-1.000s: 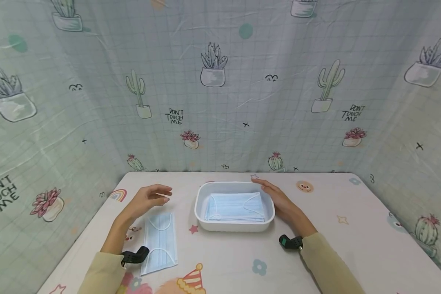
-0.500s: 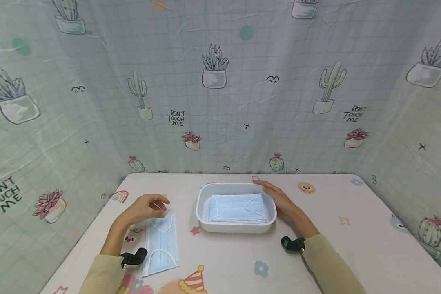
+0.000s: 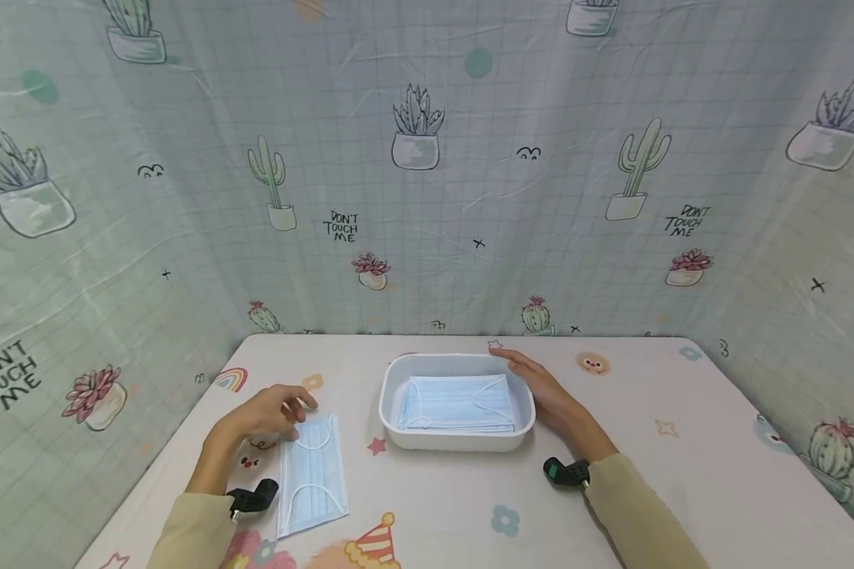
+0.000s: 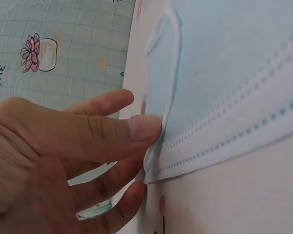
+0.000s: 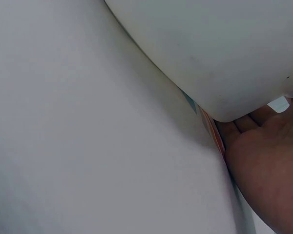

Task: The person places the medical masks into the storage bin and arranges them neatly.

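Observation:
A light blue pleated face mask (image 3: pixel 313 486) with white ear loops lies lengthwise on the left of the table. At its far end my left hand (image 3: pixel 273 412) pinches the edge. The left wrist view has the thumb (image 4: pixel 145 128) over the mask's end beside the ear loop, with fingertips at the edge below it. My right hand (image 3: pixel 543 391) rests along the right side of a white plastic tub (image 3: pixel 455 441), fingers extended. From the right wrist, the palm (image 5: pixel 268 163) shows against the tub's outer wall (image 5: pixel 205 63). Several stacked face masks (image 3: pixel 459 403) lie flat inside the tub.
The table (image 3: pixel 427 514) wears a pale cloth printed with stars, flowers and faces. Cactus-print curtains (image 3: pixel 427 205) hang behind it and along both sides. A black wrist camera (image 3: pixel 254 496) sits close to the loose mask's left edge.
My left hand has come down and slightly left onto the far end of the loose mask, its fingers closing on the edge. The right hand and tub have stayed in place.

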Available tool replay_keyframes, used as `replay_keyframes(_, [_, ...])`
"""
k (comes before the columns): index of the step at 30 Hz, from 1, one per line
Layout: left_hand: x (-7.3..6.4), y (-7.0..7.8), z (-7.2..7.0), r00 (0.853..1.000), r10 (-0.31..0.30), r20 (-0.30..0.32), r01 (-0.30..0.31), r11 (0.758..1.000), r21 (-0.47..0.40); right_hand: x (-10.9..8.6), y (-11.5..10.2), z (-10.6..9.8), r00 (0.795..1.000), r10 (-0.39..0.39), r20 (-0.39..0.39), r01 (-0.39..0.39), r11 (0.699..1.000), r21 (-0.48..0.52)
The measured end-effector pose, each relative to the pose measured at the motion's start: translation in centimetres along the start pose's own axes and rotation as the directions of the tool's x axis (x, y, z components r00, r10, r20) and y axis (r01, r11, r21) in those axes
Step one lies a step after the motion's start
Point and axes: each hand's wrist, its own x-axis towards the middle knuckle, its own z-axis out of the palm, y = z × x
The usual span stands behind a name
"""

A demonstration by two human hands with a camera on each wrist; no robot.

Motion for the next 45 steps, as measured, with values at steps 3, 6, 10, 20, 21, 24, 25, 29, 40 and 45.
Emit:
replay_keyframes(3, [0.1, -0.2, 0.0, 1.0, 0.021, 0.014, -0.021, 1.0, -0.018, 0.0, 0.0, 0.0, 1.0, -0.009, 0.003, 0.009, 1.0, -0.001])
replay_keyframes(6, [0.1, -0.4, 0.1, 0.999, 0.039, 0.021, -0.039, 0.999, -0.018, 0.0, 0.0, 0.1, 1.0, -0.011, 0.006, 0.011, 1.0, -0.006])
replay_keyframes(10, [0.1, -0.3, 0.2, 1.0, 0.004, -0.02, -0.004, 1.0, -0.006, 0.0, 0.0, 0.1, 1.0, -0.009, 0.01, 0.009, 1.0, -0.004])
replay_keyframes(20, [0.9, 0.2, 1.0, 0.972, -0.045, -0.231, 0.076, 0.989, 0.128, -0.1, -0.1, 0.0, 1.0, 0.001, 0.005, -0.001, 1.0, -0.013])
replay_keyframes(21, [0.8, 0.4, 0.8, 0.97, -0.066, -0.232, 0.099, 0.986, 0.134, -0.1, -0.1, 0.1, 1.0, 0.002, 0.006, -0.002, 1.0, -0.013])
replay_keyframes(24, [0.3, 0.7, 0.3, 0.968, -0.13, -0.215, 0.16, 0.978, 0.131, -0.2, -0.1, 0.1, 1.0, -0.004, 0.014, 0.004, 1.0, -0.01])
replay_keyframes(25, [0.2, 0.7, 0.1, 0.969, -0.138, -0.204, 0.167, 0.977, 0.135, -0.2, -0.1, 0.1, 1.0, -0.005, 0.014, 0.005, 1.0, -0.007])
replay_keyframes(29, [-0.1, 0.3, 0.1, 0.977, -0.12, -0.175, 0.143, 0.982, 0.124, -0.2, -0.2, 0.1, 1.0, -0.005, 0.021, 0.005, 1.0, -0.005])
replay_keyframes(40, [-0.1, 0.1, 0.4, 0.986, -0.086, -0.145, 0.094, 0.994, 0.051, -0.2, -0.3, 0.1, 1.0, 0.006, 0.014, -0.005, 1.0, -0.028])
replay_keyframes(45, [0.2, 0.1, 0.7, 0.983, -0.086, -0.161, 0.096, 0.994, 0.056, -0.1, -0.3, 0.1, 1.0, 0.007, 0.017, -0.007, 1.0, -0.024])
